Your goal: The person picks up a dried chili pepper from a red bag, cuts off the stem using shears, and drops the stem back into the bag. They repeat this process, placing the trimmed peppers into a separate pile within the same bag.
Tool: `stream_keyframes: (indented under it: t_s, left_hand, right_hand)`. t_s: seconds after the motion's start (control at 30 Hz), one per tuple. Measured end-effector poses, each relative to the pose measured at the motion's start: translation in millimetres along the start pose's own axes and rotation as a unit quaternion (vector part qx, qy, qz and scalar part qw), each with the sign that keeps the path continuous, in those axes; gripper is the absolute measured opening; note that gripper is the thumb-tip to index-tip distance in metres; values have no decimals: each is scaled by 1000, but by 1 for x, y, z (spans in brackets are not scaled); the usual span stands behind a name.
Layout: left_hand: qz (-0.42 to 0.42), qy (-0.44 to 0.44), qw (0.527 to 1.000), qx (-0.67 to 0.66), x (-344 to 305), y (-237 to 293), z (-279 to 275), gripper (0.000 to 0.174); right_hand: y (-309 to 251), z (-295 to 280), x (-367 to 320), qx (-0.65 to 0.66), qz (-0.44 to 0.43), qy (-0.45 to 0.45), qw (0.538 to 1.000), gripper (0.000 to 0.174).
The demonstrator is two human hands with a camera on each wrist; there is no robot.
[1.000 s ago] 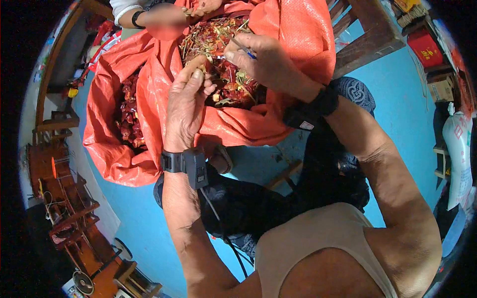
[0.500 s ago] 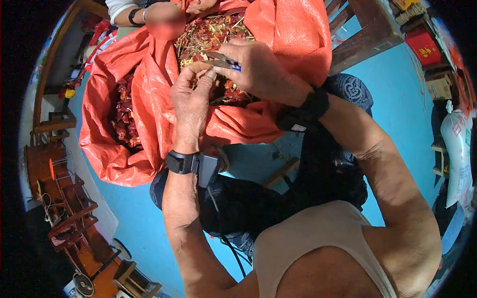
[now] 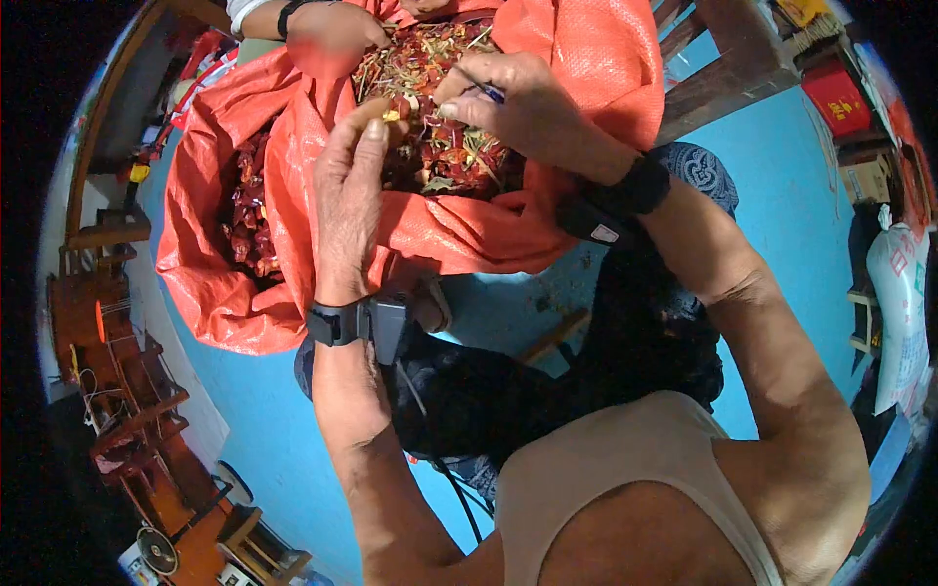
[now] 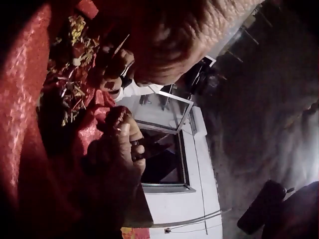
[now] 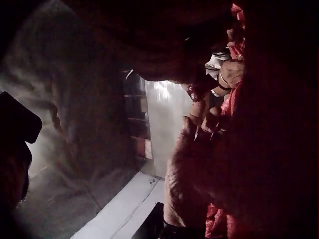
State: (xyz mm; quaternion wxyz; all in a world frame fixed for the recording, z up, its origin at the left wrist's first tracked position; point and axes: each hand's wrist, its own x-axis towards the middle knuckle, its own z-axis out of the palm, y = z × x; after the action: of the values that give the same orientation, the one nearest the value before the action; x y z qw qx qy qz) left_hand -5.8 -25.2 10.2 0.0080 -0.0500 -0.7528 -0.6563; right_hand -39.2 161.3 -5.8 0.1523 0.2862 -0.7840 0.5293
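Top centre of frame, over orange sack (image 3: pixel 586 59) of dried chillies (image 3: pixel 440 156) | left hand (image 3: pixel 347 190) fingers pinch a chilli piece (image 3: pixel 391 115) | right hand (image 3: pixel 528 112) fingers curl round snips (image 3: pixel 490 94) | step: trimming, seemingly | next needs blades on that piece.

Entry: tool (image 3: pixel 486 91), mostly hidden under fingers of right hand (image 3: pixel 518 103); I cannot tell its kind. Entry: other person's hand (image 3: pixel 332 34), blurred, arm cut off at top edge.

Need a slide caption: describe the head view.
Left hand and right hand over an orange sack of dried chillies; right holds scissors.
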Motion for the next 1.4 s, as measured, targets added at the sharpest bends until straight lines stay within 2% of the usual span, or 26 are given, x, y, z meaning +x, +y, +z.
stream_keyframes:
  t_s: [0.07,0.1,0.13,0.17,0.3,0.37,0.4,0.47,0.53,0.6,0.63,0.7,0.73,0.8,0.83,0.87,0.93,0.97,1.03,1.13,1.2,1.23,1.27,1.3,1.33,1.4]
  left_hand:
    - [-4,-6,999,-31,1,-3,4,28]
    - [-33,-35,997,-58,2,-4,6,26]
    - [-63,-63,992,-84,2,-5,8,25]
    - [-45,-39,996,-63,3,-10,13,21]
    - [-79,-78,989,-94,6,-17,7,18]
    - [-50,-15,996,-75,6,-16,9,15]
    - [-52,-15,996,-75,6,-18,7,15]
    - [-36,24,997,-62,11,-21,1,15]
    - [-32,22,998,-48,10,-18,-2,15]
    - [-42,45,997,-50,8,-11,2,13]
    - [-43,44,997,-50,8,-11,3,13]
    - [-23,31,994,-103,8,-12,4,12]
    - [-22,31,994,-103,8,-11,5,12]
    - [-16,27,996,-82,6,-8,6,11]
    - [-17,25,996,-81,5,-7,6,11]
    - [5,18,999,-40,4,-8,7,11]
    - [28,8,1000,-3,1,-9,12,11]
    - [72,13,997,29,1,-9,16,10]
    - [136,26,986,89,-2,-9,20,7]
    - [144,19,979,139,-3,-9,21,7]
    - [160,11,978,133,0,-14,22,5]
    - [135,5,990,49,1,-17,23,5]
    - [108,-1,994,-34,3,-19,25,6]
    - [67,-9,981,-179,5,-20,29,8]
    - [67,-9,981,-179,5,-20,30,8]
    - [4,-42,944,-328,6,-18,31,10]
  right_hand:
    - [-1,1,-2,16,59,-58,996,9]
    - [1,2,-3,15,60,-59,996,9]
    - [3,4,-4,-12,20,-64,998,9]
    - [1,6,-4,-38,-20,-69,997,9]
    - [-7,3,-3,-20,40,-95,994,11]
    - [-7,6,-1,188,42,-35,981,13]
    - [-9,3,-2,189,44,-35,980,13]
    - [-15,-10,1,291,173,-37,940,16]
    - [-15,-17,1,298,173,-10,939,19]
    - [-8,-26,5,444,119,-81,885,23]
    - [-7,-31,1,443,120,-80,885,23]
    - [-29,-42,1,507,134,-138,840,26]
    - [-28,-41,2,507,133,-139,840,26]
    - [-25,-35,7,272,178,-141,935,22]
    - [-15,-24,4,245,130,-69,958,21]
    - [-7,-16,3,244,133,-67,958,21]
    - [4,-7,1,32,19,-56,998,24]
    - [4,-4,0,-66,-90,-32,993,24]
    - [5,6,-2,-104,-96,-19,990,26]
    - [4,8,-4,-144,-102,-17,984,25]
    - [1,9,-3,-148,-104,-12,983,22]
    - [-1,12,-3,-147,-105,-12,983,22]
    - [-6,15,-4,76,-5,1,997,22]
    - [-9,16,-4,295,96,14,951,23]
    - [-7,15,-5,295,96,13,951,23]
    - [-1,10,-6,412,235,16,880,23]
